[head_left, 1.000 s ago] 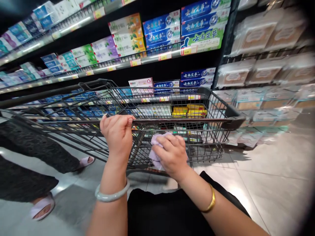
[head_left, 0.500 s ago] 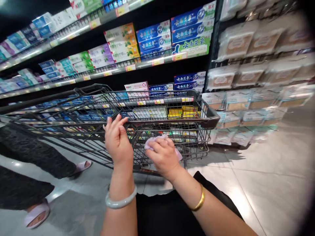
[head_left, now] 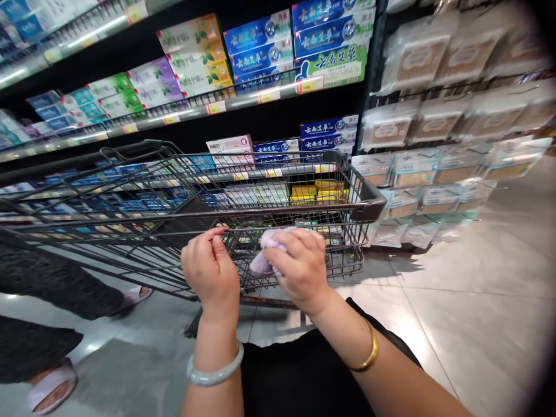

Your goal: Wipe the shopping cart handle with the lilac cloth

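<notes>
Supermarket aisle, toothpaste boxes (head_left: pixel 330 63) on lit shelves, grey tile floor. Wire shopping cart (head_left: pixel 367 202) stands in front. Right hand (head_left: pixel 304 269) bunches a lilac cloth (head_left: pixel 263 263) in closed fingers, pressed to the cart's near wire end. Left hand (head_left: pixel 211 272) is just beside it, fingers curled in, forefinger tip at the rail; grip on the wire unclear. Another person's sandal (head_left: pixel 47 385) is at far left.

Glossy grey tiled floor (head_left: pixel 456 301), dark lit shelves (head_left: pixel 243 101) of boxed goods.
</notes>
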### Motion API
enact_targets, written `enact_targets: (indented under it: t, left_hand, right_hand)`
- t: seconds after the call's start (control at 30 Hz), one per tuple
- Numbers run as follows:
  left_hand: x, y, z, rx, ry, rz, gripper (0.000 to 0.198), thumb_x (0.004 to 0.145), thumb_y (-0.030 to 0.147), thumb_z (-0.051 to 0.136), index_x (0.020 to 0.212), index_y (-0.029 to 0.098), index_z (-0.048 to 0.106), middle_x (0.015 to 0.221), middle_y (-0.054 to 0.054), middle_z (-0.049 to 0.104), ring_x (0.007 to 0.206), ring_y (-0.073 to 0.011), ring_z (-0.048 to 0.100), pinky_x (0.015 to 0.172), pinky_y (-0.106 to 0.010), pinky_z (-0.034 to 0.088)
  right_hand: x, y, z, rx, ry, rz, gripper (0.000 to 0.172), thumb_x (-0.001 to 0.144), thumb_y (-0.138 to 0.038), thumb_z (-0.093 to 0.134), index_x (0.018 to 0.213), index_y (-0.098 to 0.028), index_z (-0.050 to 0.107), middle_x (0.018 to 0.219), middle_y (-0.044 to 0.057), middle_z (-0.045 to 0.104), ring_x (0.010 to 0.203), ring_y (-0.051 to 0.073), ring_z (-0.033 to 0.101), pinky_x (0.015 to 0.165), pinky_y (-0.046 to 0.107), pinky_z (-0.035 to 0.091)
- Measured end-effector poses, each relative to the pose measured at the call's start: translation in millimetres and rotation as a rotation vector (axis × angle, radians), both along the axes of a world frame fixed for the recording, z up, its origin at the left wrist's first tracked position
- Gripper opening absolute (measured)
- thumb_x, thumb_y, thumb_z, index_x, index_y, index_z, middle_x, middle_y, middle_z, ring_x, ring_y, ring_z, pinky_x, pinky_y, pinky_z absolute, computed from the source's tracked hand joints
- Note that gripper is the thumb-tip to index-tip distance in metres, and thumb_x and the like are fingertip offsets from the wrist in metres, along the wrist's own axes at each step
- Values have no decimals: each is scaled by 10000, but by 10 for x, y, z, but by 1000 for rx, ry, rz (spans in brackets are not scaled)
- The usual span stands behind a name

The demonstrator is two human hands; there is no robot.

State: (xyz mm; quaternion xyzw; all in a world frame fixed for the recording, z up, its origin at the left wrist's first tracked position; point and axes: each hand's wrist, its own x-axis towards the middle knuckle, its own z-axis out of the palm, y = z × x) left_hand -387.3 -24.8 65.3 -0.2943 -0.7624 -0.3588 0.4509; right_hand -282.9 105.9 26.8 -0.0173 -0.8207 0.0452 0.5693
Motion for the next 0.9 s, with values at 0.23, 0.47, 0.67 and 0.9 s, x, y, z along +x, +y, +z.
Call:
enact_targets:
  t: [0.23,0.47,0.67,0.9]
  left_hand:
    - [-47,-83,-152,-98,-84,57,276,1041,330,416,921,205,630,917,-83,685,891,-235,587,828,-360,401]
    - [-182,-103,-312,-190,-142,13,289,1024,346,465,924,193,689,936,-89,727,913,-242,614,831,-345,423]
    - [-225,-125,-348,-139,-184,-8,304,1034,341,424,908,197,659,924,-80,727,916,-226,629,844,-326,432]
    - [-267,-183,-362,-93,-283,18,267,1032,310,399,917,212,620,905,-53,719,865,-199,641,785,-301,421]
  right_hand:
    - [-65,-44,-46,26,-60,-1,157,975,-261,618,877,-306,732,1132,-62,752,1059,178,545,949,388,308]
    - [-106,-100,-99,17,-55,-36,107,962,-272,633,945,-306,734,1167,-26,735,1078,213,536,937,413,312]
    - [-160,-125,-176,56,-71,20,149,983,-263,603,943,-319,735,1159,-40,744,1081,205,540,970,415,307]
    - [-280,-380,-425,109,-304,62,179,1006,-271,574,897,-274,716,1125,-13,750,1026,206,536,901,411,298]
